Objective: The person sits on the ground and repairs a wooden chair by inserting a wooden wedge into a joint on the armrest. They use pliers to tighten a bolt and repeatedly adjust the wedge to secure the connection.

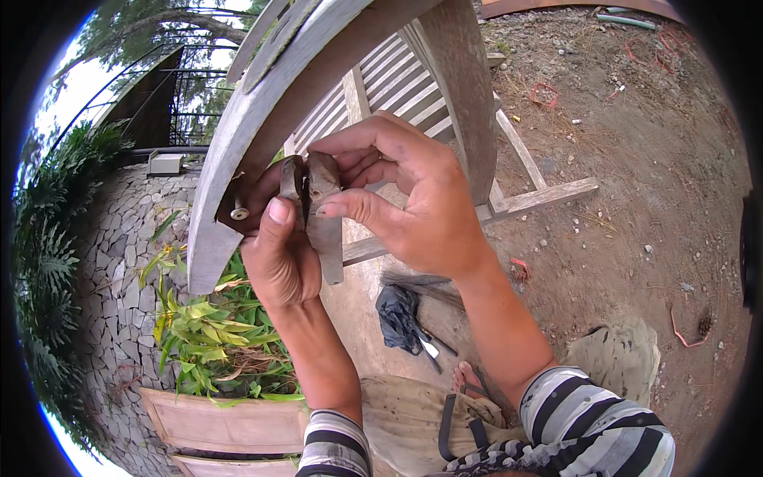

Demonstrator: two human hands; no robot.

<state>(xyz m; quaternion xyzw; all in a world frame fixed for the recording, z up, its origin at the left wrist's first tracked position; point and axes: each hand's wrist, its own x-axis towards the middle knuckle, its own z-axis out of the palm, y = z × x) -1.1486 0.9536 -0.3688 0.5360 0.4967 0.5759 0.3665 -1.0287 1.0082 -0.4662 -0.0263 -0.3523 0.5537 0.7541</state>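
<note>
My left hand [280, 262] closes round a short dark broken piece of wood [292, 184], its thumb pressing the near side. In my right hand [417, 187] a longer grey-brown broken wood piece [324, 230] is pinched between thumb and fingers, its narrow end pointing down. The two pieces stand side by side with a thin dark gap between them. Just above and left of them curves the weathered armrest [274, 103] of a slatted wooden bench. A round-headed metal fastener [239, 213] sticks out at a broken hollow in the armrest, beside my left hand.
Bench slats [405, 83] and a thick post [469, 95] stand behind my hands, a low rail [548, 199] to the right. A black plastic bag [399, 316] with tools lies near my foot. Leafy plants [214, 334], a stone wall [119, 286] and wooden panels [226, 425] are left.
</note>
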